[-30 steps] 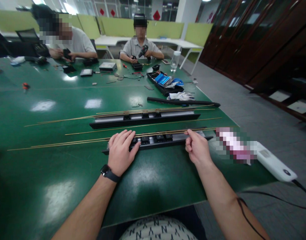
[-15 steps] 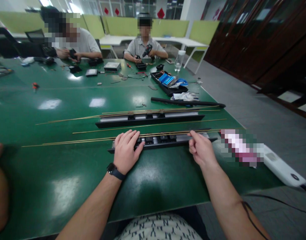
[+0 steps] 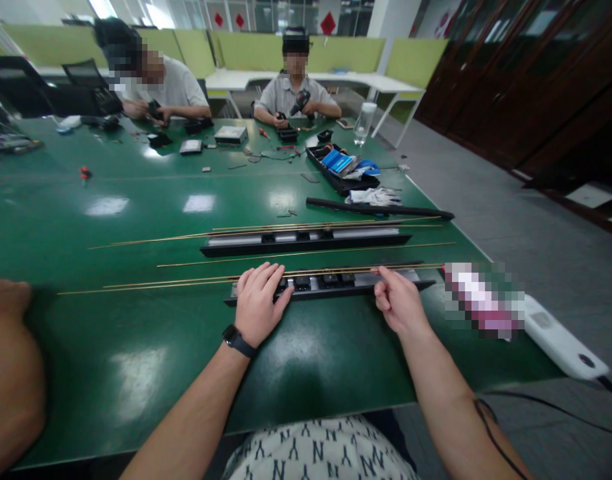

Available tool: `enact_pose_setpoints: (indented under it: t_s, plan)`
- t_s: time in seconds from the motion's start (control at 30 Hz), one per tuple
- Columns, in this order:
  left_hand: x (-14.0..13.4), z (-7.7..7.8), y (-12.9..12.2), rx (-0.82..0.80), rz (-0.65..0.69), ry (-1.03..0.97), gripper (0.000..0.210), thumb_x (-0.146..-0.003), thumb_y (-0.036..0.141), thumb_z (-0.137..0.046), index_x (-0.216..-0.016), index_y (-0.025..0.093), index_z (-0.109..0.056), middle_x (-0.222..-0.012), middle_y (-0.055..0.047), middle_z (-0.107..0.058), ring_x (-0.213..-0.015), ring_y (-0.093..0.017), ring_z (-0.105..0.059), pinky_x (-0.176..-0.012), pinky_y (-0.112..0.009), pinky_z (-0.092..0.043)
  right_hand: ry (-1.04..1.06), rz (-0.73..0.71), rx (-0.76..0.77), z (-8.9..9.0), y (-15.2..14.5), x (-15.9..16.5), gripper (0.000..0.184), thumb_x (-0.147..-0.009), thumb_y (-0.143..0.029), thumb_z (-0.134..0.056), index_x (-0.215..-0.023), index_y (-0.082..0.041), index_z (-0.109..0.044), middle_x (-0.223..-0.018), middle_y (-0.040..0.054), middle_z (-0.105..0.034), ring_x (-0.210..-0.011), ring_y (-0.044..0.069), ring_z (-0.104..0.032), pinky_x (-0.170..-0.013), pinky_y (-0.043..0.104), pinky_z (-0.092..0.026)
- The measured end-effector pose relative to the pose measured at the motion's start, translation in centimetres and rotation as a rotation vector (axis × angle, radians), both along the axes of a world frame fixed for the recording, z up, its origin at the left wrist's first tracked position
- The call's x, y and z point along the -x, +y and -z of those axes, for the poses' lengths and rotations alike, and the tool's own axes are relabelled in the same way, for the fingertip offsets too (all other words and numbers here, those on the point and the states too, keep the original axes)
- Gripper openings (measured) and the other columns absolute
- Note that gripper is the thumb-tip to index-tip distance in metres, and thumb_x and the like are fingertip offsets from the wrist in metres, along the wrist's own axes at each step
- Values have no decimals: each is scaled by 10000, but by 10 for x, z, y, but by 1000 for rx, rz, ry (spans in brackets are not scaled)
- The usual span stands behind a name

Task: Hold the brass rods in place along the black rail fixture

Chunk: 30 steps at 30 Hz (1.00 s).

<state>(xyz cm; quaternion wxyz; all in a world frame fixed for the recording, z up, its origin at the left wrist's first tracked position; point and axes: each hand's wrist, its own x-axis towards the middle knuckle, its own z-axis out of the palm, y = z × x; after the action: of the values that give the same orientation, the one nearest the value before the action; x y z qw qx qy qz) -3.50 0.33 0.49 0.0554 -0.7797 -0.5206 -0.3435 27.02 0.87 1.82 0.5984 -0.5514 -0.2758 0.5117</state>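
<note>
My left hand [image 3: 260,300] lies with fingers stretched over the left end of the nearer black channel [image 3: 316,293], its palm covering part of the channel. Several small black blocks [image 3: 331,279] sit inside. Thin brass-coloured rods [image 3: 161,283] run lengthwise along the channel and stick out past its left end, passing under my left fingers. My right hand [image 3: 399,300] is closed at the channel's right part, thumb and forefinger at a rod and the other fingers curled. Behind lies a second black channel [image 3: 306,245] with similar rods on top. A single rod [image 3: 306,254] lies between the two channels.
A black tube [image 3: 381,208], white gloves [image 3: 373,197] and a black tray [image 3: 336,175] lie farther back. At right is a white power strip [image 3: 561,340] with a cable. Two people sit across the green table [image 3: 136,433]; another person's arm [image 3: 11,373] rests at left.
The view has shifted slightly, so things appear a little farther right. My right hand has moved slightly left along the channel; my left hand stays put. More of the arm at left shows.
</note>
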Motion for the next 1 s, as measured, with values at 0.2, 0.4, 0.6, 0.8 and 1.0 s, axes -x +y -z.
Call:
enact_pose_setpoints:
  t_s: [0.2, 0.4, 0.6, 0.8, 1.0]
  plan:
    - [1, 0, 0, 28, 3, -5, 418, -995, 385, -627, -1387, 242, -637, -1363, -110, -713, -1354, -302, -603, -1175, -517, -371, -7, 7, 9, -1, 0, 1, 395, -740, -475, -855, -907, -162, -681, -478, -44, -572, -293, 51, -345, -306, 168, -199]
    - [0, -1, -1, 39, 2, -2, 432, -991, 382, -629, -1401, 244, -629, -1381, -111, -703, -1365, -304, -595, -1184, -522, -366, -23, 32, 15, -1, 0, 0, 413, -740, -505, -867, -881, -174, -666, -476, -51, -559, -290, 47, -345, -294, 158, -212]
    - [1, -1, -1, 39, 2, -6, 434, -990, 378, -635, -1402, 243, -628, -1389, -105, -699, -1370, -296, -592, -1186, -513, -366, -51, 95, -7, 1, 0, -2, 415, -742, -519, -876, -856, -171, -679, -470, -47, -547, -292, 47, -355, -281, 154, -231]
    - [1, -2, -2, 33, 2, -2, 433, -990, 380, -632, -1401, 240, -629, -1390, -109, -697, -1372, -301, -590, -1186, -515, -364, -66, 149, -17, 3, 1, -7, 388, -755, -498, -872, -839, -162, -697, -469, -45, -539, -297, 49, -363, -276, 155, -236]
    - [0, -3, -2, 30, -3, 13, 436, -1000, 390, -624, -1408, 237, -622, -1394, -110, -694, -1373, -300, -589, -1189, -512, -362, -39, 201, -6, 1, 2, -13, 355, -751, -452, -875, -843, -156, -702, -477, -51, -538, -308, 39, -358, -280, 148, -245]
